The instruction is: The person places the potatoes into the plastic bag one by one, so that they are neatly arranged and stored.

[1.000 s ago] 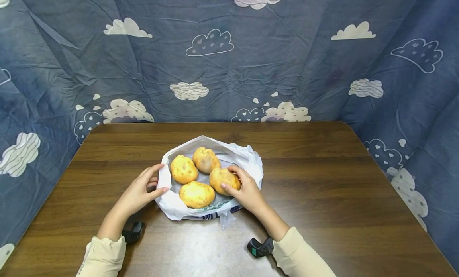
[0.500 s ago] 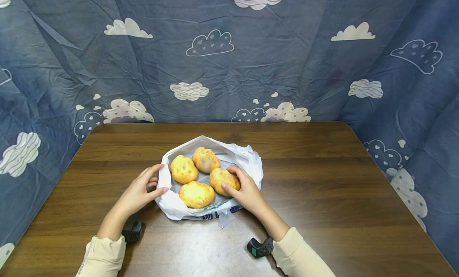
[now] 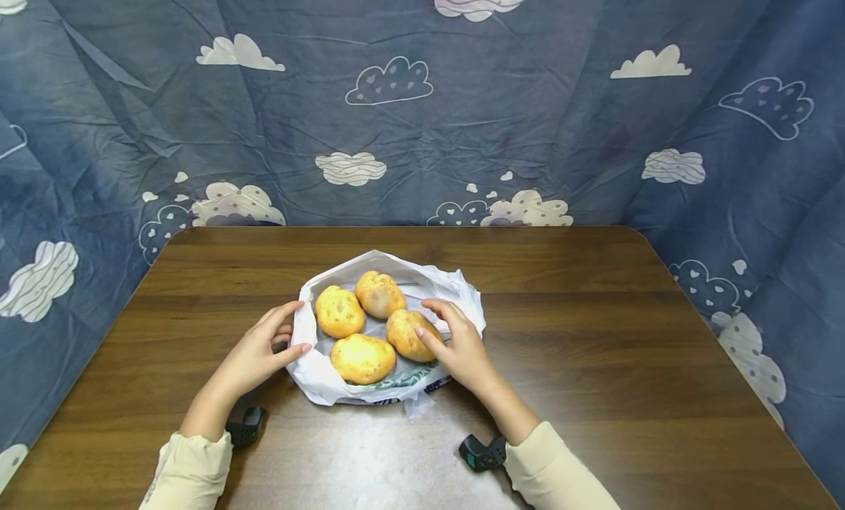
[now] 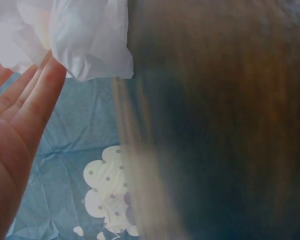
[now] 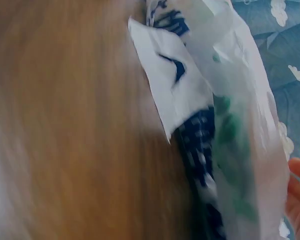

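Observation:
A white plastic bag (image 3: 315,378) lies open-mouthed on the table, with several yellow potatoes inside. At its left rim my left hand (image 3: 247,359) touches the plastic with thumb and fingertips; the left wrist view shows its fingers (image 4: 37,95) extended against the bag. Over the right side, my right hand (image 3: 465,352) has fingers and thumb spread apart. The thumb tip overlaps the edge of the rightmost potato (image 3: 405,334), while the fingers stand off it. The front potato (image 3: 361,359), left potato (image 3: 339,312) and back potato (image 3: 380,294) sit close around.
The brown wooden table (image 3: 627,363) extends around the bag. Blue cloth (image 3: 422,128) with clouds hangs behind it and at both sides. Each wrist carries a black camera band, such as the right one (image 3: 482,453). Green and dark blue print (image 5: 197,145) marks the bag's front.
My right hand has let go of the rightmost potato and shifted slightly right, its fingers spreading. That potato stays in the bag. My left hand keeps its place at the rim.

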Demonstrator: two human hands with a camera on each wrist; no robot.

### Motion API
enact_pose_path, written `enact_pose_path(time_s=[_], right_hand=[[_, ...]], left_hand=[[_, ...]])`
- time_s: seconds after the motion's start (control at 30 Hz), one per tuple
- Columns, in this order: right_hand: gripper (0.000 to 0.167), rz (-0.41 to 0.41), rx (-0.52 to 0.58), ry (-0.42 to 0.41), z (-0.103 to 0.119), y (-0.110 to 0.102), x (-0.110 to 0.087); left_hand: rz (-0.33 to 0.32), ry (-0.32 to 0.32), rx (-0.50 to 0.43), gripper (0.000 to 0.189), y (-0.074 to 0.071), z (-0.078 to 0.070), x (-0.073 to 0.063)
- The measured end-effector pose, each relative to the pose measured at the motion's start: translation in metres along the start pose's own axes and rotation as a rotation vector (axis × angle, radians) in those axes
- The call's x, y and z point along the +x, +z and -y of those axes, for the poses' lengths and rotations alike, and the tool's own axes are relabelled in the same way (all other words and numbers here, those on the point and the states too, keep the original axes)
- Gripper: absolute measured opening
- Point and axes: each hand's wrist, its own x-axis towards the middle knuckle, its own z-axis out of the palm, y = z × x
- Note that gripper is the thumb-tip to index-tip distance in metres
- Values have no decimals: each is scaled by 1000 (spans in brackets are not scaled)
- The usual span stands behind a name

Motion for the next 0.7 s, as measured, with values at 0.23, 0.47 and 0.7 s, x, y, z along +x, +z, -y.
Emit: enact_pose_path(time_s=[0.23,0.47,0.7], right_hand=[[40,-25,-92,-58,5,-16,6],[44,-57,-138,-98,12,-32,11],[48,-66,-195,-119,12,-46,11]], left_hand=[[-3,5,13,62,0,-1,3],[-19,41,64,60,1,-2,4],[-60,40,245,63,-4,-10,2]])
